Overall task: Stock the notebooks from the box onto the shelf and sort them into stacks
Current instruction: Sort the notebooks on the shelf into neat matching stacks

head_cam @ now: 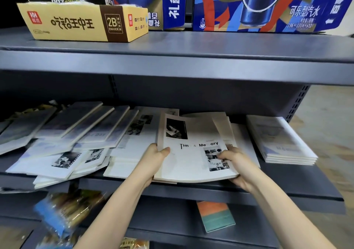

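**Cream bundle being placed between two piles**

On the dark grey metal shelf [298, 187] I see a loose sprawl of blue-and-white notebooks [76, 131] at left and a tidy white notebook stack [281, 141] at right. Between them is the bundle of cream paper notebooks [191, 158], at the shelf's front. The left hand [153, 162] and right hand [237, 164] each have a grip clasping a near corner. I judge this the sorting step. Next, lay the bundle down squared, as its own stack.

Grey shelf [172, 60]; cream notebook [193, 152] with black-and-white photos; yellow-brown box [76, 22]; orange-and-teal book [215, 216].
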{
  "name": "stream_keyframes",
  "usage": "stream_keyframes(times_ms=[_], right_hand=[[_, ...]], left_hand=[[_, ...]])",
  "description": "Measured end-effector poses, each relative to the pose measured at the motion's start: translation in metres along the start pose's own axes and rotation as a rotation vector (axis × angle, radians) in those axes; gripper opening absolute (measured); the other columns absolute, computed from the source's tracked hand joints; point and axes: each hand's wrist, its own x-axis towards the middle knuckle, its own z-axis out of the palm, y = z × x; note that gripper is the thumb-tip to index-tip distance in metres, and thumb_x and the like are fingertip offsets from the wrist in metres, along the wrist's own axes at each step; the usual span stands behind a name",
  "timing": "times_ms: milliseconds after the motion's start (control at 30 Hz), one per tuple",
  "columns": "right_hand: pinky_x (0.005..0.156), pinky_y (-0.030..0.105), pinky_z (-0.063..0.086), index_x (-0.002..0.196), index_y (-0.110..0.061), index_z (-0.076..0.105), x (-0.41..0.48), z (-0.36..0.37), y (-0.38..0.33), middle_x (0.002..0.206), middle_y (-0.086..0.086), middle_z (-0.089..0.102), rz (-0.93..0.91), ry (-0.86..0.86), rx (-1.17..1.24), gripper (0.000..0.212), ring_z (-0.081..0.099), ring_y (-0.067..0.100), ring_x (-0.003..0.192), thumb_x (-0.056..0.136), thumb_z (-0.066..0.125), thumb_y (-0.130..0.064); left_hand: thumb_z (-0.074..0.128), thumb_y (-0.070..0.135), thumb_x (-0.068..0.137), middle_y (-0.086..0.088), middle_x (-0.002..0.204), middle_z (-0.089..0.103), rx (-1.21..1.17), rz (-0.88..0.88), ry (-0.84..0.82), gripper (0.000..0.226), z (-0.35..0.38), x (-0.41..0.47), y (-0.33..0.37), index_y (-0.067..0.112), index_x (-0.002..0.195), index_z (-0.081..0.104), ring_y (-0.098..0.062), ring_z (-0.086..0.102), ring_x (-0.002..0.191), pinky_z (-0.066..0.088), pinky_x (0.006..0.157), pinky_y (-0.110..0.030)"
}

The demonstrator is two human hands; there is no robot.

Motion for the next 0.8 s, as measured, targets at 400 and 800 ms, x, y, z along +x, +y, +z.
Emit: stream_keyframes(times_ms=[400, 800], right_hand=[[0.084, 0.040, 0.052, 0.115, -0.008, 0.055, -0.004, 0.022, 0.000, 0.107, 0.011, 0.069, -0.077, -0.019, -0.103, 0.025, 0.066, 0.028, 0.099, 0.092, 0.050, 0.000], [0.110, 0.046, 0.023, 0.143, -0.010, 0.028, 0.008, 0.081, 0.002, 0.133, 0.006, 0.045, -0.095, 0.009, -0.063, 0.049, 0.040, 0.020, 0.126, 0.097, 0.045, -0.005]], left_hand=[[0.055, 0.027, 0.093, -0.007, 0.103, 0.066, -0.194, -0.080, 0.008, 0.016, -0.028, -0.010, 0.004, 0.014, 0.103, 0.060, -0.027, 0.060, 0.103, 0.047, 0.095, -0.043], [0.055, 0.012, 0.088, -0.020, 0.120, 0.063, -0.693, 0.019, -0.026, 0.049, -0.065, -0.023, -0.006, -0.003, 0.133, 0.042, -0.031, 0.063, 0.107, 0.057, 0.081, -0.041]])
